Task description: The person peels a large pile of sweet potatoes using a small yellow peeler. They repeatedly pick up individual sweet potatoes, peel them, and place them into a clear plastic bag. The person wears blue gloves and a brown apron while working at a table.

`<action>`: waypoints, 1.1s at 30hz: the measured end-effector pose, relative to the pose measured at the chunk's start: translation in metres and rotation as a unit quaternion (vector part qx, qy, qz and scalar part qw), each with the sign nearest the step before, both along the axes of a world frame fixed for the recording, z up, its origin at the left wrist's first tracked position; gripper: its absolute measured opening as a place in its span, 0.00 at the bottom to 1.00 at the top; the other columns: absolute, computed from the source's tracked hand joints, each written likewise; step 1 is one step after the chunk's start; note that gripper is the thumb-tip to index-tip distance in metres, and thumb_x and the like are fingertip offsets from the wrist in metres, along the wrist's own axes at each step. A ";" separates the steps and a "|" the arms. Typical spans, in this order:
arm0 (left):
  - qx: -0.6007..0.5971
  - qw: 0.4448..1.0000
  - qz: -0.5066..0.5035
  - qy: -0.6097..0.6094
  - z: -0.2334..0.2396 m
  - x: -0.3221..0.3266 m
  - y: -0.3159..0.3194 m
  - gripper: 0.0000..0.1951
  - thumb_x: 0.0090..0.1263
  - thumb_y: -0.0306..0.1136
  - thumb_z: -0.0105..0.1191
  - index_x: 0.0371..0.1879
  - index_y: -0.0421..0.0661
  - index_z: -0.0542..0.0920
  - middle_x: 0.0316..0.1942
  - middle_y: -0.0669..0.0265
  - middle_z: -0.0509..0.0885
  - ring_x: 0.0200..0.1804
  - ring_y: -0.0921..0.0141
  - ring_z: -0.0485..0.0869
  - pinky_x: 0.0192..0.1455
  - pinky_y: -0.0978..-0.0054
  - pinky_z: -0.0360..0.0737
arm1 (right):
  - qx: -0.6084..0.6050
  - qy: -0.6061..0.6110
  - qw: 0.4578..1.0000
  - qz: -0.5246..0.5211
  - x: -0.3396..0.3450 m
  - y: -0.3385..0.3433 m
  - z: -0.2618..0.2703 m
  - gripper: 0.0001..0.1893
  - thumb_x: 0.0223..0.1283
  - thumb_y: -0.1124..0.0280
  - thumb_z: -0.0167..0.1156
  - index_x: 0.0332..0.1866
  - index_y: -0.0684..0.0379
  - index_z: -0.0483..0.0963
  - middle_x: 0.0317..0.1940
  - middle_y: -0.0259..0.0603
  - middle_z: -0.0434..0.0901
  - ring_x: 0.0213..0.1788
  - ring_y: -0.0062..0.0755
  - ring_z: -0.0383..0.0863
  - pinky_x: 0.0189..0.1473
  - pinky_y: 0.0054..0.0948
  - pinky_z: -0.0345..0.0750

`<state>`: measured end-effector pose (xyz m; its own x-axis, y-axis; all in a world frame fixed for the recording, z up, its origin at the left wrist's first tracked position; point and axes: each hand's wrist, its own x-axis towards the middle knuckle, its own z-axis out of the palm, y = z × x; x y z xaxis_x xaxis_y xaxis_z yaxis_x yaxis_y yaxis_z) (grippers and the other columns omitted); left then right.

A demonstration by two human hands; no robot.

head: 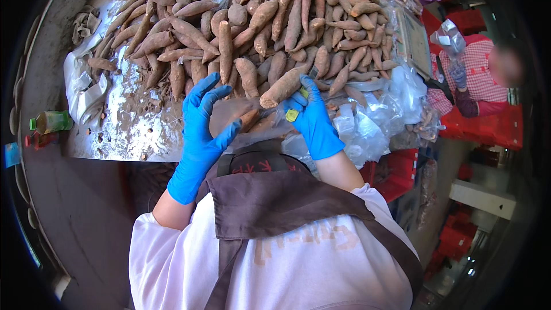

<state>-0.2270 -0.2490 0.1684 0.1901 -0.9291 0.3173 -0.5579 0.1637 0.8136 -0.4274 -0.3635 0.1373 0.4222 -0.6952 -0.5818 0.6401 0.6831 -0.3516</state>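
Observation:
My right hand (pixel 311 114), in a blue glove, is closed around a tool with a yellow-green handle (pixel 292 115). A small dark metal part (pixel 314 72), seemingly its blade, shows past the fingers. Against that same hand lies a thick brown root tuber (pixel 282 88), its pale cut end facing left. My left hand (pixel 206 120), also gloved in blue, is empty with its fingers spread. Just right of it, a clear plastic bag (pixel 262 135) lies at my apron, with tubers under or in it. A large heap of similar tubers (pixel 189 34) covers the table beyond both hands.
Crumpled clear plastic bags (pixel 387 99) lie at the right front. A scale-like device (pixel 413 43) stands beside the heap. White sacking (pixel 84 88) and two bottles (pixel 51 122) are at left. At right, a person (pixel 469 69) holds a plastic bag near red crates (pixel 486 127).

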 end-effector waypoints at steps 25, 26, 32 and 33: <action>0.214 0.802 -0.156 0.535 -0.018 -0.049 -0.051 0.14 0.60 0.30 0.60 0.42 0.40 0.73 0.31 0.64 0.79 0.28 0.73 0.79 0.32 0.78 0.76 | -0.680 0.628 0.321 0.203 0.001 0.004 0.067 0.08 0.47 0.71 0.59 0.34 0.58 0.73 0.28 0.45 0.76 0.30 0.45 0.79 0.29 0.37 0.75; 0.228 0.812 -0.152 0.515 -0.022 -0.049 -0.053 0.13 0.60 0.29 0.59 0.41 0.40 0.73 0.30 0.64 0.79 0.27 0.73 0.79 0.31 0.78 0.76 | -0.693 0.619 0.316 0.192 0.002 0.003 0.063 0.07 0.47 0.70 0.59 0.30 0.58 0.71 0.26 0.45 0.76 0.29 0.45 0.79 0.27 0.38 0.75; 0.248 0.815 -0.155 0.500 -0.020 -0.047 -0.054 0.09 0.59 0.27 0.57 0.36 0.40 0.74 0.27 0.65 0.79 0.24 0.74 0.78 0.29 0.78 0.75 | -0.673 0.644 0.262 0.251 0.008 0.001 0.058 0.06 0.48 0.69 0.58 0.30 0.58 0.72 0.25 0.47 0.77 0.26 0.45 0.80 0.24 0.38 0.75; 0.255 0.813 -0.156 0.500 -0.019 -0.046 -0.055 0.09 0.59 0.27 0.57 0.35 0.40 0.74 0.27 0.66 0.79 0.24 0.74 0.78 0.29 0.78 0.75 | -0.667 0.646 0.265 0.262 0.009 0.000 0.056 0.06 0.49 0.69 0.58 0.30 0.58 0.72 0.25 0.47 0.77 0.26 0.45 0.80 0.24 0.38 0.75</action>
